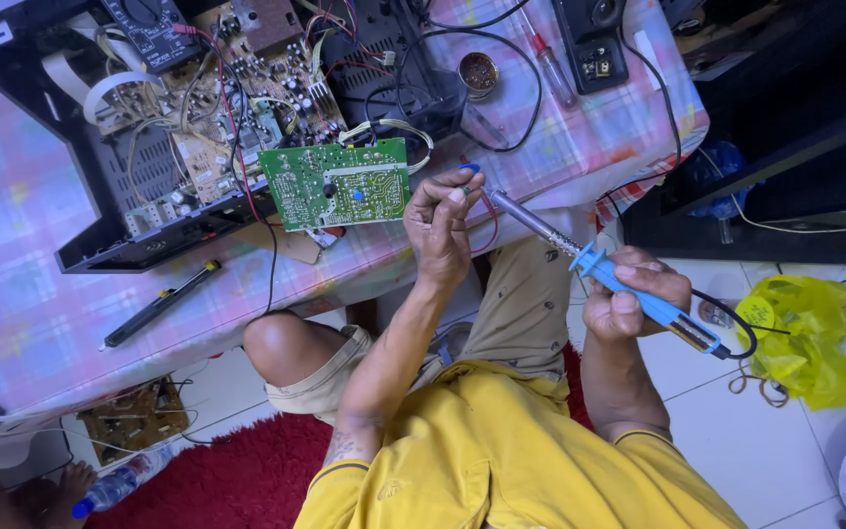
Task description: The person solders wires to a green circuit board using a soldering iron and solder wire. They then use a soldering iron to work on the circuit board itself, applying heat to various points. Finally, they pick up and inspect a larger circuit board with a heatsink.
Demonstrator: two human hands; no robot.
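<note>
1. The soldering iron (629, 284) has a blue handle and a slim metal barrel, held level with its tip pointing toward a small blue-capped part (469, 168).
2. That part, perhaps a component with a thin red lead, is pinched just beside the green circuit board (335, 183), which juts over the table edge.

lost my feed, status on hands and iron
Left hand pinches small blue-tipped part. Right hand grips blue-handled soldering iron, tip near left fingers. Green circuit board alongside.

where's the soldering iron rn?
Head view, right of centre: the blue-handled soldering iron is in the right hand, its tip pointing up-left toward the left hand, which is beside the green circuit board.
</note>
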